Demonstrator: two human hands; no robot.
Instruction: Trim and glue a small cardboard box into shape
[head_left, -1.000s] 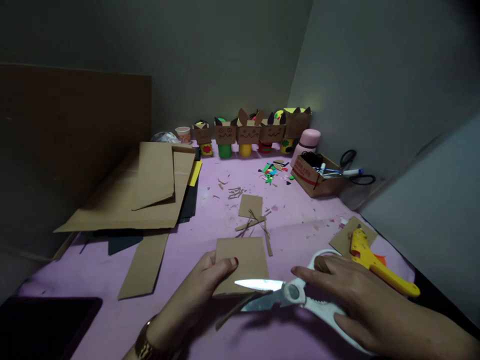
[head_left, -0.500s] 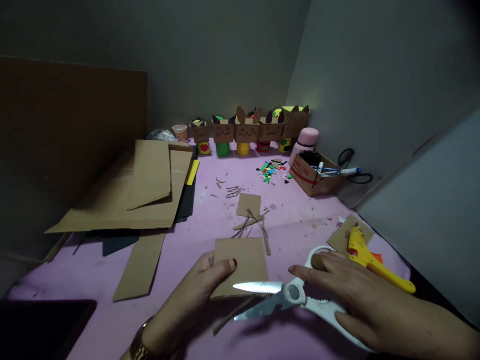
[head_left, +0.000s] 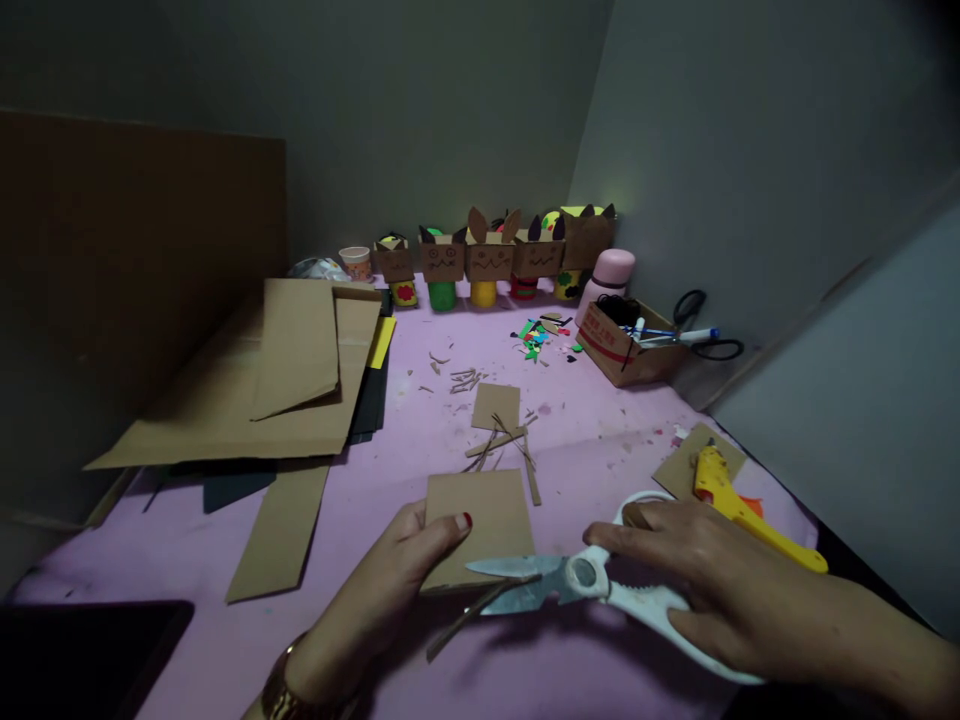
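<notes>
My left hand (head_left: 390, 575) pinches the left edge of a small brown cardboard rectangle (head_left: 484, 510) held just above the pink table (head_left: 600, 440). My right hand (head_left: 697, 575) grips white-handled scissors (head_left: 600, 590). Their blades are nearly closed along the card's bottom edge. A thin cardboard strip (head_left: 469, 620) hangs from that edge under the blades, slanting down to the left.
Large cardboard sheets (head_left: 285, 380) and a long strip (head_left: 281, 530) lie to the left. A small card square with cut slivers (head_left: 499, 425) sits ahead. A yellow glue gun (head_left: 739, 510) rests at right. A box of pens (head_left: 630, 345), black scissors (head_left: 705, 325) and cardboard figures (head_left: 487, 260) stand at the back.
The scissor blades have closed from wide open to nearly shut on the card's bottom edge. The cut strip hangs lower. Both hands stayed about where they were.
</notes>
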